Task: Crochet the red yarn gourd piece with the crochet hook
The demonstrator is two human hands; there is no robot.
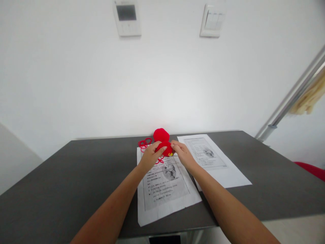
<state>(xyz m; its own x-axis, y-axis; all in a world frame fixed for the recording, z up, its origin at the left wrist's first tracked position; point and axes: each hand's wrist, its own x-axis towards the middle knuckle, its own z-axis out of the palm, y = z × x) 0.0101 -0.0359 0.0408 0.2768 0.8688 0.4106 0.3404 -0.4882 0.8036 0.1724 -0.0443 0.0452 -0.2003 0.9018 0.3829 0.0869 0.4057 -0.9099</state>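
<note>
Between my two hands, above the upper end of a printed sheet (162, 200), is a red crochet piece (166, 148). My left hand (150, 156) pinches its left side between thumb and fingers. On the opposite side my right hand (182, 153) has its fingertips closed on the piece's edge. A small yellow bit (170, 154) shows at the lower right of the piece; its kind is too small to tell. Just behind stands a ball of red yarn (161, 134). Loose loops of red yarn (144, 144) lie left of the ball, and more strands hang below my left hand.
A second printed sheet (215, 162) lies to the right on the dark grey table (101, 176). The white wall (162, 81) rises behind the table, carrying a panel with a screen (127, 18) and a light switch (212, 21). At right are a slanted metal pole (291, 101) and something red (311, 169).
</note>
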